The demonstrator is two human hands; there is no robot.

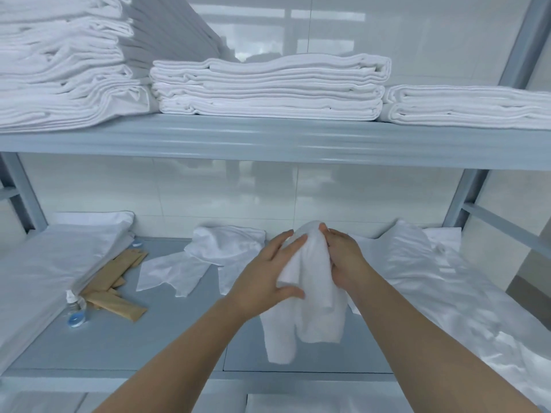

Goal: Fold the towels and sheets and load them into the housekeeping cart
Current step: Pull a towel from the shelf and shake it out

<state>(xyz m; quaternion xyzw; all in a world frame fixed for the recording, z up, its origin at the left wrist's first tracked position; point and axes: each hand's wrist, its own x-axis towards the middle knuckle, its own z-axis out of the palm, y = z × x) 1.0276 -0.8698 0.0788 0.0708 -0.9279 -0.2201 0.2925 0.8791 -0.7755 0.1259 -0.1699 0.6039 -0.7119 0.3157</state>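
Note:
A small white towel (310, 296) hangs bunched between both my hands above the lower shelf (167, 332). My left hand (265, 278) holds its left side, fingers laid up the cloth and thumb hooked under a fold. My right hand (346, 257) grips the towel's top right, fingers curled into the fabric. The towel's lower end droops to the shelf's front edge. More loose white cloths (208, 257) lie crumpled behind my hands. The cart is not in view.
Folded white linen stacks (268, 87) fill the upper shelf (268, 141). A folded sheet pile (50, 272) lies left, shiny white bedding (441, 287) right. Brown paper packets (113, 281) and small bottles (76, 311) sit at the left. Grey frame posts (465, 201) flank the shelf.

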